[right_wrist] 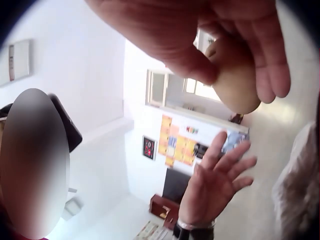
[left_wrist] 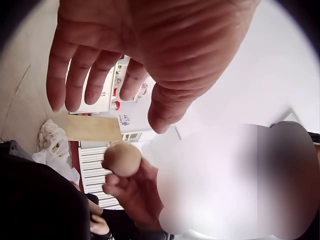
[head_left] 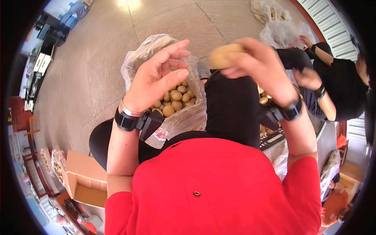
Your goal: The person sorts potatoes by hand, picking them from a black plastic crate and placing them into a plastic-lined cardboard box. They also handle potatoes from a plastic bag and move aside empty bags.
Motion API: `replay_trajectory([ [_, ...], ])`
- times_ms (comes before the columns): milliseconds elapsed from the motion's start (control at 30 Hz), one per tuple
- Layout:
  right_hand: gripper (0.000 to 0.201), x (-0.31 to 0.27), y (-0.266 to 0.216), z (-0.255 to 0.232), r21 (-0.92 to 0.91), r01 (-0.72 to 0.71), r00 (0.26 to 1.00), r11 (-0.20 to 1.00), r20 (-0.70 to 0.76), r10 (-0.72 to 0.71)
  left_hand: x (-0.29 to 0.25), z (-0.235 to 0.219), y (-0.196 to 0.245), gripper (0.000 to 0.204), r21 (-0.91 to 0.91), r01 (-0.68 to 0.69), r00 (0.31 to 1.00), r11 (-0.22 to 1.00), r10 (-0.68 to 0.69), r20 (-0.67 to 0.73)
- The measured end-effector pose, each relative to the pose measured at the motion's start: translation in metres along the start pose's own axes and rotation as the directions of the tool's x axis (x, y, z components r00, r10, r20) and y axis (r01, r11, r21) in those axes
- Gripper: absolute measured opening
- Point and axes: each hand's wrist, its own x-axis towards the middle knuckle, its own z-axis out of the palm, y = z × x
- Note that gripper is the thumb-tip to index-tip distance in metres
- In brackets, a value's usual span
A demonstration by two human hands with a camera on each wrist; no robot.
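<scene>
My right hand grips a single potato between thumb and fingers, raised over my dark-trousered knee and blurred in the head view. The right wrist view shows this tan, rounded potato close up. My left hand holds nothing; its fingers are spread and bent a little, palm turned toward the right hand. Below it stands a clear plastic bag with many potatoes inside, partly hidden by the left hand and wrist. Under my right wrist more potatoes lie in a dark slotted crate.
Another person in black sits close on my right, beside more plastic bags of potatoes. An open cardboard box stands at the left rear. Blue water bottles are by the far left wall on the tiled floor.
</scene>
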Motion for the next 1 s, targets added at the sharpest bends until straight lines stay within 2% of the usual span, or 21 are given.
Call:
replay_trajectory([
  [67, 0.032, 0.018, -0.002, 0.029, 0.024, -0.027, 0.988, 0.999, 0.154, 0.023, 0.0, 0.002, 0.004, 0.058, 0.007, -0.009, 0.998, 1.0, 0.009, 0.06],
  [167, 0.034, 0.041, 0.006, 0.065, -0.01, -0.033, 0.971, 0.999, 0.237, 0.034, 0.0, 0.005, -0.004, 0.058, -0.04, -0.071, 0.997, 0.997, 0.072, 0.015],
  [233, 0.036, 0.055, 0.027, 0.081, 0.134, -0.041, 0.968, 0.99, 0.251, 0.006, 0.003, -0.005, -0.017, 0.054, 0.365, -0.13, 0.987, 0.922, 0.157, -0.045],
  [267, 0.036, 0.054, 0.025, 0.081, 0.138, -0.043, 0.968, 0.989, 0.251, 0.007, 0.004, -0.01, -0.024, 0.054, 0.366, -0.126, 0.987, 0.922, 0.153, -0.044],
  [333, 0.042, 0.05, 0.019, 0.076, 0.039, -0.157, 0.956, 0.987, 0.258, 0.142, 0.005, -0.022, -0.043, 0.044, 0.058, 0.109, 0.981, 0.992, -0.098, -0.166],
  [400, 0.044, 0.048, 0.028, 0.06, -0.115, 0.097, 0.992, 0.989, 0.089, -0.087, 0.006, -0.045, -0.091, 0.036, -0.047, 0.232, 0.934, 0.972, -0.236, -0.27],
  [433, 0.045, 0.043, 0.027, 0.046, -0.16, 0.155, 0.988, 0.975, 0.002, -0.156, 0.005, -0.057, -0.122, 0.035, -0.015, 0.27, 0.904, 0.963, -0.259, -0.339],
  [467, 0.044, 0.037, 0.029, 0.03, -0.066, 0.205, 0.973, 0.976, -0.092, -0.211, 0.001, -0.067, -0.151, 0.033, 0.014, 0.309, 0.87, 0.951, -0.277, -0.408],
  [533, 0.038, 0.017, 0.028, -0.008, -0.023, 0.214, 0.95, 0.976, -0.227, -0.214, -0.013, -0.079, -0.191, 0.036, 0.046, 0.527, 0.767, 0.849, -0.451, -0.456],
  [600, 0.035, 0.0, 0.046, -0.045, 0.012, 0.173, 0.927, 0.985, -0.34, -0.158, -0.035, -0.092, -0.256, 0.034, 0.167, 0.669, 0.66, 0.725, -0.476, -0.581],
  [633, 0.033, -0.009, 0.06, -0.062, -0.003, 0.109, 0.926, 0.994, -0.363, -0.102, -0.046, -0.094, -0.273, 0.035, 0.322, 0.736, 0.643, 0.596, -0.466, -0.608],
  [667, 0.032, -0.018, 0.076, -0.077, -0.065, -0.003, 0.911, 0.998, -0.411, -0.024, -0.058, -0.092, -0.284, 0.036, 0.458, 0.774, 0.63, 0.438, -0.451, -0.632],
  [700, 0.031, -0.028, 0.095, -0.092, -0.175, -0.152, 0.898, 0.973, -0.435, 0.062, -0.07, -0.09, -0.293, 0.036, 0.457, 0.776, 0.627, 0.435, -0.453, -0.634],
  [733, 0.031, -0.041, 0.119, -0.104, -0.156, -0.205, 0.9, 0.966, -0.419, 0.123, -0.082, -0.087, -0.3, 0.035, 0.544, 0.763, 0.643, 0.349, -0.499, -0.582],
  [767, 0.027, -0.054, 0.145, -0.115, -0.248, -0.281, 0.889, 0.927, -0.432, 0.154, -0.092, -0.085, -0.303, 0.035, 0.625, 0.734, 0.648, 0.264, -0.549, -0.529],
  [800, 0.024, -0.067, 0.17, -0.117, -0.203, -0.339, 0.846, 0.919, -0.494, 0.203, -0.098, -0.082, -0.303, 0.035, 0.624, 0.737, 0.644, 0.261, -0.552, -0.53],
  [833, 0.024, -0.083, 0.189, -0.12, -0.205, -0.367, 0.851, 0.907, -0.468, 0.239, -0.102, -0.079, -0.302, 0.039, 0.662, 0.702, 0.672, 0.261, -0.551, -0.495],
  [867, 0.028, -0.096, 0.207, -0.128, -0.335, -0.46, 0.85, 0.822, -0.434, 0.298, -0.103, -0.076, -0.299, 0.044, 0.699, 0.666, 0.698, 0.26, -0.55, -0.459],
  [900, 0.031, -0.109, 0.224, -0.13, -0.469, -0.449, 0.863, 0.761, -0.449, 0.233, -0.1, -0.074, -0.292, 0.045, 0.708, 0.654, 0.695, 0.266, -0.581, -0.424],
  [933, 0.033, -0.117, 0.231, -0.126, -0.462, -0.495, 0.838, 0.736, -0.479, 0.263, -0.098, -0.073, -0.29, 0.045, 0.708, 0.656, 0.692, 0.262, -0.584, -0.425],
  [1000, 0.033, -0.136, 0.259, -0.126, -0.573, -0.489, 0.853, 0.657, -0.471, 0.224, -0.094, -0.069, -0.288, 0.045, 0.71, 0.625, 0.713, 0.325, -0.607, -0.351],
])
